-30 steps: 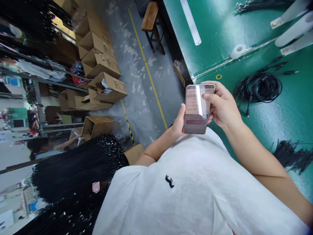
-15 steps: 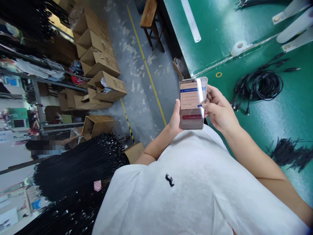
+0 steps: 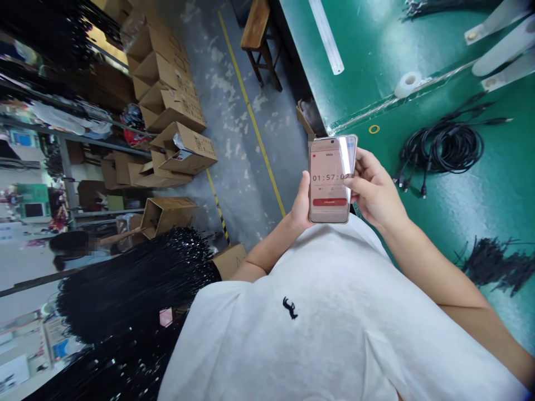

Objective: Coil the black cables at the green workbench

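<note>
A smartphone point(image 3: 330, 189) is held upright in front of my white shirt, its lit screen showing a timer and a red bar. My left hand point(image 3: 300, 201) wraps round its lower left edge, thumb along the side and fingers hidden behind. At the right edge is my right hand point(image 3: 378, 192), with its thumb over the screen and its bent fingers behind the phone's side. To the right, a coil of black cables point(image 3: 445, 142) lies on the green table point(image 3: 376, 72). A small yellow ring point(image 3: 374, 129) rests between the phone and the coil.
A clear tape roll point(image 3: 407, 84), a white strip point(image 3: 328, 36) and a bundle of black ties point(image 3: 499, 264) lie on the table. Cardboard boxes point(image 3: 184, 147) line the floor at left, near hanging black cables point(image 3: 137, 284). A wooden stool point(image 3: 256, 28) stands beyond; another person point(image 3: 79, 248) is far left.
The phone's screen has switched from a pop-up box to the timer display. My right thumb stays near the same spot, and the phone has shifted slightly right and down.
</note>
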Demonstrator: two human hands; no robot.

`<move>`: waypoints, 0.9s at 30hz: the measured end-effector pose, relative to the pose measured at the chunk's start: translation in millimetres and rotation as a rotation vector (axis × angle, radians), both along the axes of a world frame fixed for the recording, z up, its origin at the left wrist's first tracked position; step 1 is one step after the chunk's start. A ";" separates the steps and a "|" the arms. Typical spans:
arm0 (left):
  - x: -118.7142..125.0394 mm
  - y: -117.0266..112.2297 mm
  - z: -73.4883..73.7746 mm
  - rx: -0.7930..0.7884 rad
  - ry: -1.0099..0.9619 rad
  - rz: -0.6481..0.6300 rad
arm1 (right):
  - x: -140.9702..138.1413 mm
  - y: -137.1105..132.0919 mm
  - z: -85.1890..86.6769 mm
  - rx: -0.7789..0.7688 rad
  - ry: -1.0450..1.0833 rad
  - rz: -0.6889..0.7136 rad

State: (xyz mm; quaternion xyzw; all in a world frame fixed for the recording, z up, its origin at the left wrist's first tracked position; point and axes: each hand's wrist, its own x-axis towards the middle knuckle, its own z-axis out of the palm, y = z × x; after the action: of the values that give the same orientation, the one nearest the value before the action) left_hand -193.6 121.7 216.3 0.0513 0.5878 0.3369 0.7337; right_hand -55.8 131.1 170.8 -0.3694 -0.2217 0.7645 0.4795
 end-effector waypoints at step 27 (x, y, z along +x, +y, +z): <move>7.0 3.5 6.2 -0.055 -0.080 -0.005 | 0.8 -0.3 2.7 -0.084 0.023 0.031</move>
State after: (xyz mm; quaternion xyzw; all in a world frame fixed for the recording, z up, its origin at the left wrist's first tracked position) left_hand -186.6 125.2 222.4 0.0190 0.5671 0.3204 0.7585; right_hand -54.9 130.8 173.5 -0.3770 -0.1895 0.7847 0.4541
